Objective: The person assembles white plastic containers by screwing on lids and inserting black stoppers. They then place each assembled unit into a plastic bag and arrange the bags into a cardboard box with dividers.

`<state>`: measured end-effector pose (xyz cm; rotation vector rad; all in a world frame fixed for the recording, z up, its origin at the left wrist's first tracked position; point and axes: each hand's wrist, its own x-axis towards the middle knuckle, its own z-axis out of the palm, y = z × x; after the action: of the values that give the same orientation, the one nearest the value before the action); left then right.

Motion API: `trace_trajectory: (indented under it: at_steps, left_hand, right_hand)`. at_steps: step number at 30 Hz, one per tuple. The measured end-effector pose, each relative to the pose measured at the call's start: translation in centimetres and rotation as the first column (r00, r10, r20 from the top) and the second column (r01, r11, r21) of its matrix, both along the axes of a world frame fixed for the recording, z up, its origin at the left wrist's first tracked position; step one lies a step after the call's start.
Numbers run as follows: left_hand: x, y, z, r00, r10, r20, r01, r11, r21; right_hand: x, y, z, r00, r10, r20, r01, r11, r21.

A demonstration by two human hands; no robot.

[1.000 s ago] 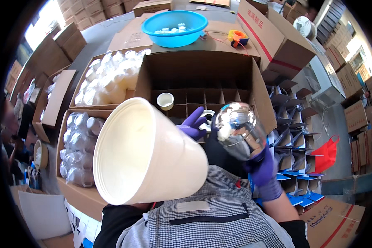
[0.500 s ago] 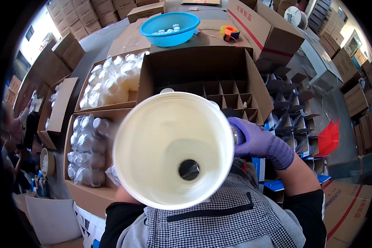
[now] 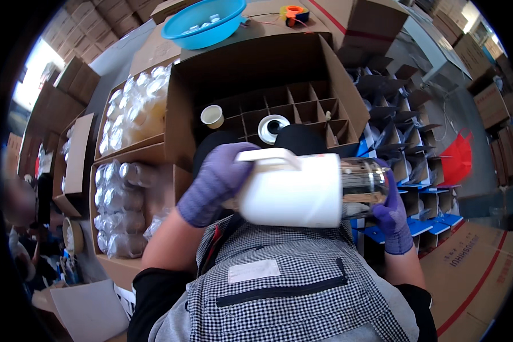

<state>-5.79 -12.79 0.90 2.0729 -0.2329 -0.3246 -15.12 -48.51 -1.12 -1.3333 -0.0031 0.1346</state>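
A white thermos jug shell (image 3: 290, 196) with a handle lies sideways in front of my apron. My left hand (image 3: 219, 179), in a purple knit glove, grips its left end by the handle. From the shell's open right end sticks a shiny silver glass liner (image 3: 362, 182), partly inside. My right hand (image 3: 392, 214), gloved alike, holds the liner's outer end with fingers wrapped round it. Just beyond, a small white cup (image 3: 212, 117) and a round white part with a dark centre (image 3: 272, 129) sit over the divided carton (image 3: 343, 85).
At left stand cartons of plastic-wrapped white bottle-like pieces (image 3: 122, 199). A blue basin (image 3: 205, 28) with small white parts and an orange tape roll (image 3: 294, 14) lie at the back. Blue-edged divided boxes (image 3: 396, 131) and a red bag (image 3: 457, 157) are at right.
The shell has turned from facing me with its open end to lying sideways. The silver liner now shows in its mouth, held by my right hand. My left hand has come into sight.
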Motion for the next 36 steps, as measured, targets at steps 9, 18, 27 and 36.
trace_trajectory:
  at_steps: [9,18,27,36]
  left_hand:
    - [-2.2,-3.2,-4.3,0.92,-0.285,-0.268,0.154,0.894,-0.422]
    - [-3.7,-8.1,3.0,0.804,-0.126,0.581,0.339,0.9,-0.274]
    - [-3.7,-8.9,5.2,0.725,-0.037,0.687,0.321,0.902,-0.29]
    - [-4.3,-8.8,6.5,0.693,-0.002,0.721,0.352,0.873,-0.336]
  right_hand:
    - [-1.4,-4.3,-3.9,0.952,0.106,-0.287,-0.221,0.887,-0.406]
    - [1.5,-5.1,-8.4,0.929,0.131,-0.345,0.104,0.805,0.584]
    - [6.6,-2.8,-8.7,0.972,0.152,-0.182,-0.089,0.944,0.318]
    - [7.8,-2.8,-7.0,0.976,0.175,-0.132,-0.15,0.971,0.186]
